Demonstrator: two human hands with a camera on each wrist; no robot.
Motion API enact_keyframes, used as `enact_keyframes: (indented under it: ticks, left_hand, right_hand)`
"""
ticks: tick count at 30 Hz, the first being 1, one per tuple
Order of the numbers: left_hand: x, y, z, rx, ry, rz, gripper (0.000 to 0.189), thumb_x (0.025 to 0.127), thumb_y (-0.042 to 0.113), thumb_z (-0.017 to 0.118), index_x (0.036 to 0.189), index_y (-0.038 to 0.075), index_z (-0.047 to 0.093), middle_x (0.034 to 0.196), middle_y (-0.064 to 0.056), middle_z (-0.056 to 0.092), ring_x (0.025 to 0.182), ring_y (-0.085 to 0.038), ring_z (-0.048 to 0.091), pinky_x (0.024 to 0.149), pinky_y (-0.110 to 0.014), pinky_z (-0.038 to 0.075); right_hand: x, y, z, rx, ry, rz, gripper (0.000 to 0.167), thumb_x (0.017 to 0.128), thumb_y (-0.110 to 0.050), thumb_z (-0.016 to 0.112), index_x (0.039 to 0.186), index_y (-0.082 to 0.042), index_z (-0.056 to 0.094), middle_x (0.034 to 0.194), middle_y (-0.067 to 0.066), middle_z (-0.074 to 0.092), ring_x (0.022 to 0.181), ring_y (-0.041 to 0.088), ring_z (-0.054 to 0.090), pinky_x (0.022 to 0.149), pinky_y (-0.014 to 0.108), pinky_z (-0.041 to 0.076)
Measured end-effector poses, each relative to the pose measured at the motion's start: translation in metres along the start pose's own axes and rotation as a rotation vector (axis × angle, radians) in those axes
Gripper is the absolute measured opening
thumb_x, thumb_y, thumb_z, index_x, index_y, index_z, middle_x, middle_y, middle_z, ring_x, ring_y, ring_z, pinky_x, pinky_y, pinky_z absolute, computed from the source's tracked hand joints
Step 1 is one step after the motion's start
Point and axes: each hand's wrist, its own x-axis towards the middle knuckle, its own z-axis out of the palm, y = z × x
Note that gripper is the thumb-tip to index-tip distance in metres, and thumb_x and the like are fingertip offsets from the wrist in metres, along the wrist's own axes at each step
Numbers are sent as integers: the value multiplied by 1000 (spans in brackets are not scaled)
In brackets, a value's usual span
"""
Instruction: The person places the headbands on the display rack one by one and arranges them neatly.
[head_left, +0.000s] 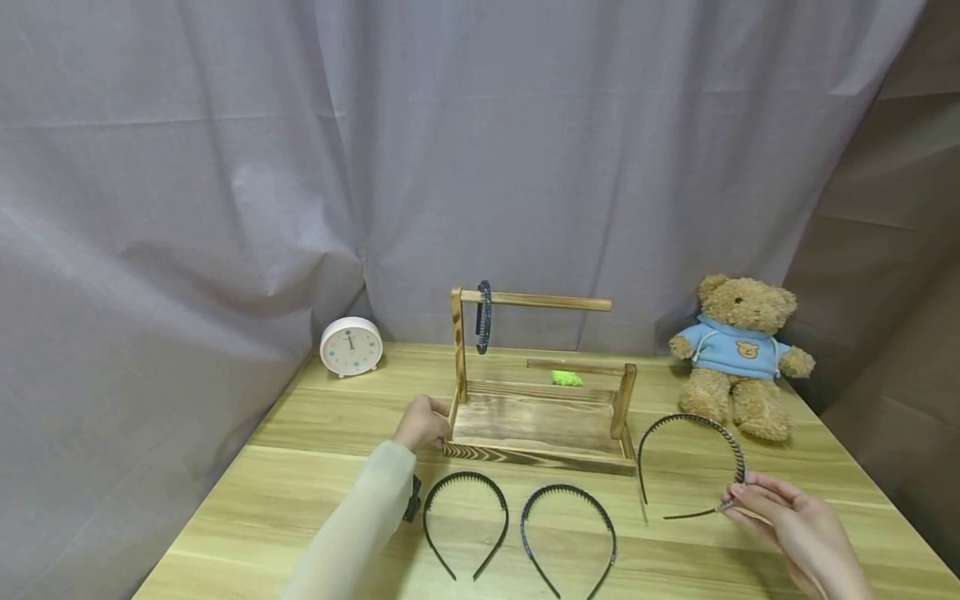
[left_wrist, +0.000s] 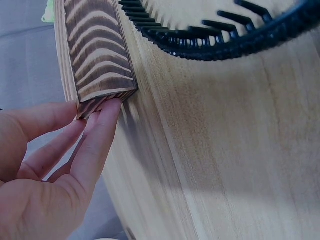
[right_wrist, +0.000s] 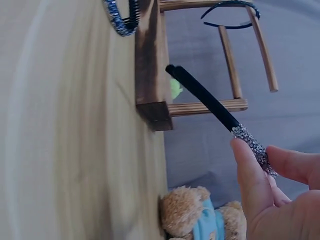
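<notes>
At the left end of a wooden two-bar rack (head_left: 540, 459), my left hand (head_left: 422, 423) holds the base's corner, thumb on one side and fingers against the end, as the left wrist view shows. My right hand (head_left: 798, 525) pinches a black toothed headband (head_left: 693, 417) by its sparkly side, raised to the right of the rack. In the right wrist view the glittering part of this headband (right_wrist: 250, 143) lies between thumb and fingers. A dark blue sparkly headband (head_left: 485, 321) hangs on the upper bar near its left post. The lower bar carries nothing.
Two more headbands, a black one (head_left: 467, 476) and a sparkly one (head_left: 567, 489), lie in front of the rack. A white clock (head_left: 351, 347) stands at back left, a teddy bear (head_left: 742, 346) at back right. Something bright green (head_left: 567, 378) lies behind the rack.
</notes>
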Motion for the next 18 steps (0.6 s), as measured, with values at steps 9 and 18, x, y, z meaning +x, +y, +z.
enact_keyframes:
  ticks: [9, 18]
  left_hand:
    - [2, 0, 1, -6, 4, -8, 46, 70, -14, 55, 115, -12, 64, 87, -21, 68, 50, -13, 57, 52, -26, 60]
    - [0, 0, 2, 6, 5, 10, 45, 69, -14, 54, 113, -12, 64, 89, -24, 69, 51, -15, 59, 55, -29, 61]
  right_hand:
    - [1, -15, 16, -20, 218, -35, 31, 86, -15, 75, 111, -12, 57, 83, -12, 72, 78, 8, 72, 79, 30, 61]
    - [2, -24, 31, 52, 274, -167, 21, 84, -9, 75, 100, -17, 64, 80, -7, 72, 73, 9, 72, 71, 26, 62]
